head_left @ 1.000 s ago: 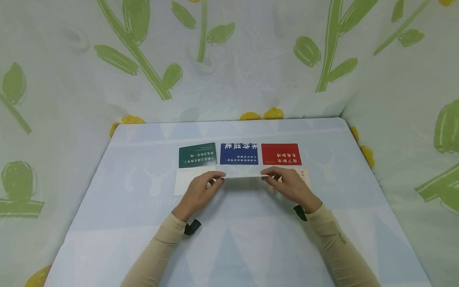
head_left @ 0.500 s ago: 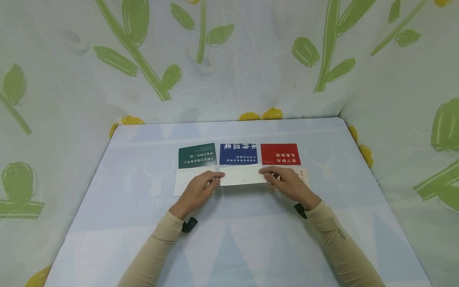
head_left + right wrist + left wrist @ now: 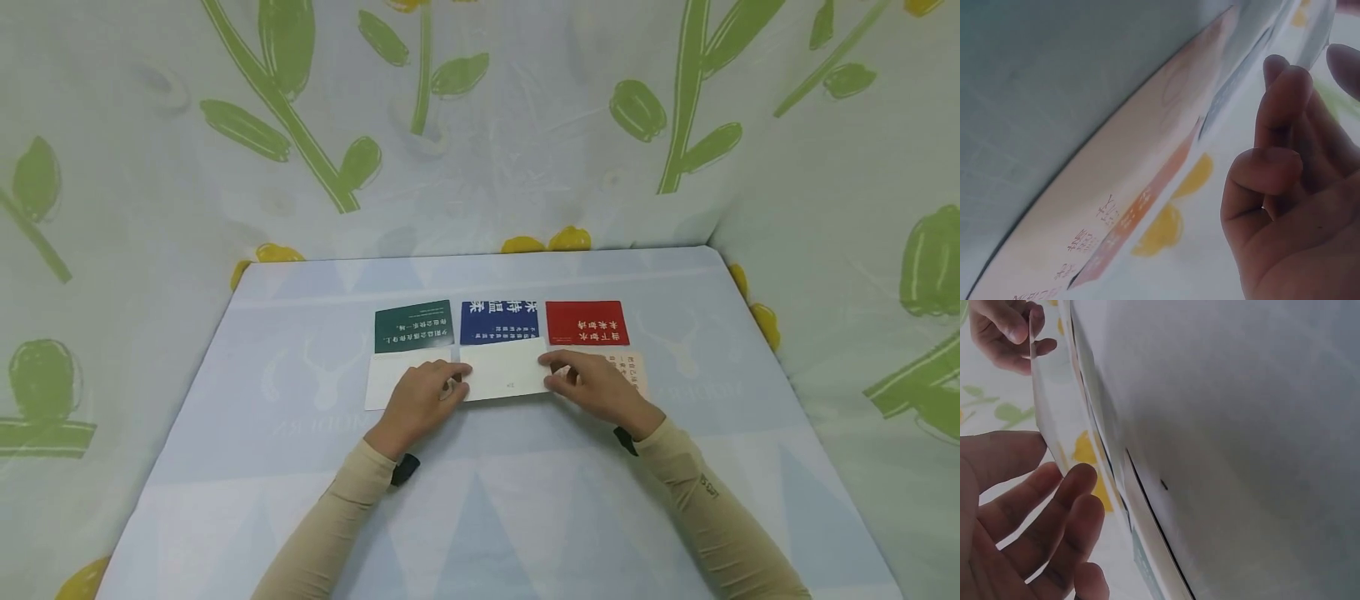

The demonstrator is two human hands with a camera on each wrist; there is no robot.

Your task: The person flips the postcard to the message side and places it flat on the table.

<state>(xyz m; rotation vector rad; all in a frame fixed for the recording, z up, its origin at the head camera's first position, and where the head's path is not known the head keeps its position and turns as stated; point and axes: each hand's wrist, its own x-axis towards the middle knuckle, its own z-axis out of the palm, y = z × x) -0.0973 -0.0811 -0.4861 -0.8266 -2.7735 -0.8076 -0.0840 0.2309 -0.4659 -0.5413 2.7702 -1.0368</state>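
Observation:
Between my two hands is a white card (image 3: 504, 371), its near edge a little above the table and its far edge close to the blue card (image 3: 499, 323). My left hand (image 3: 422, 402) pinches its left end between thumb and fingers; in the left wrist view the card (image 3: 1054, 406) shows nearly edge-on. My right hand (image 3: 600, 387) pinches the right end, fingers curled in the right wrist view. Under my left hand lies another white card (image 3: 386, 375). A cream card with printed characters (image 3: 633, 367) lies partly hidden beneath my right hand.
Behind the white card, the green card (image 3: 414, 327), the blue card and the red card (image 3: 588, 323) lie in a row. All rest on a pale patterned tablecloth (image 3: 480, 517). A leaf-printed cloth (image 3: 525, 167) stands up around the back and sides.
The held white card has turned from nearly edge-on so its white face shows, and its near edge has come down toward the table. The other cards have stayed put.

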